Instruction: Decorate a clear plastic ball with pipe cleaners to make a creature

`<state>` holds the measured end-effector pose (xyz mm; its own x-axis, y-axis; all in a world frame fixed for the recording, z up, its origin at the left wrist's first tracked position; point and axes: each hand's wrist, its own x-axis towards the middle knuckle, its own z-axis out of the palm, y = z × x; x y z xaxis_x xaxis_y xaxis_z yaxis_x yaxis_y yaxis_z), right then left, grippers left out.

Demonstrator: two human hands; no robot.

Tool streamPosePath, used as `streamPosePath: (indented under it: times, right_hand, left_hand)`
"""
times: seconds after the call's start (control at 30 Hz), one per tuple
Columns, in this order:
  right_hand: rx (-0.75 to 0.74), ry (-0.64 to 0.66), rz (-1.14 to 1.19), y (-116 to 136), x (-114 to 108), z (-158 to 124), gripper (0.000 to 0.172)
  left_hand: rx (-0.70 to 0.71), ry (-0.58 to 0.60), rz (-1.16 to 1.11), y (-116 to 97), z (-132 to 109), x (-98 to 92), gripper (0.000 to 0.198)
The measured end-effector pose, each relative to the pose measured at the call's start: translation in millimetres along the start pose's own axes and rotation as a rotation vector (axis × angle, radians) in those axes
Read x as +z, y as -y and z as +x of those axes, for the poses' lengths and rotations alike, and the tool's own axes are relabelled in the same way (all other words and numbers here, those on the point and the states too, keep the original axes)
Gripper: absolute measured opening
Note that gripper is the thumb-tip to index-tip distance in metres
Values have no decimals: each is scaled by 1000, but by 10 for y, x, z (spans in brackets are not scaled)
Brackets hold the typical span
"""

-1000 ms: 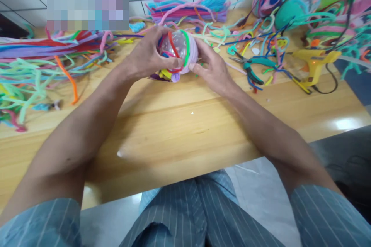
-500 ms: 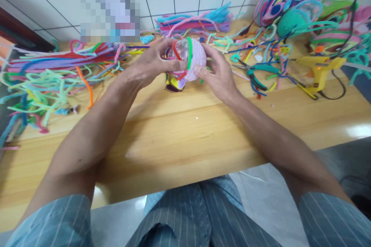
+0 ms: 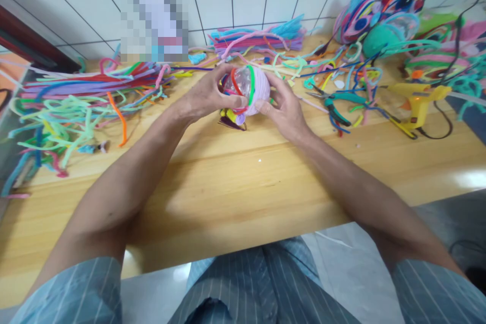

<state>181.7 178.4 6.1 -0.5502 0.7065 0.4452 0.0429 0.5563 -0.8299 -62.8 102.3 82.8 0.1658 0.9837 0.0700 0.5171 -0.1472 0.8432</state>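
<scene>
Between my hands is a clear plastic ball (image 3: 259,84) partly covered in pipe cleaners. Lilac coils wrap its right side, a green pipe cleaner (image 3: 251,87) rings the middle, and a red one (image 3: 233,82) curves over the clear left part. My left hand (image 3: 210,92) grips the left side, thumb pressed on the front. My right hand (image 3: 283,106) holds the lilac side, its thumb in front and fingers behind. Below the ball's left side hangs a yellow, lilac and dark brown piece (image 3: 231,118). The ball's far side is hidden.
Loose pipe cleaners (image 3: 68,121) pile up at left, and a bundle (image 3: 258,43) lies by the tiled wall. On the right are teal-handled pliers (image 3: 336,106), a yellow hot glue gun (image 3: 417,101) with a cord, and colourful finished figures (image 3: 383,30).
The view has shifted slightly, so everything sits a little lower in the picture. The ball has turned slightly, showing more of its clear part; both hands keep their hold.
</scene>
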Motion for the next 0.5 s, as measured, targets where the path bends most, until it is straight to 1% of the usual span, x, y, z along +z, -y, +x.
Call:
streamPosePath:
  times: [0.2, 0.27, 0.4, 0.5]
  right_hand:
    - [44, 44, 64, -46, -9, -9, 87]
    - [80, 57, 56, -6, -31, -3, 85]
    - [163, 67, 68, 147, -61, -14, 74]
    - [158, 62, 17, 220, -37, -44, 75]
  left_hand:
    - [44, -89, 82, 191, -13, 34, 94]
    - [79, -105, 124, 239, -9, 51, 95]
    - [168, -155, 218, 307, 0, 94, 94]
    - [225, -168, 267, 332, -1, 137, 92]
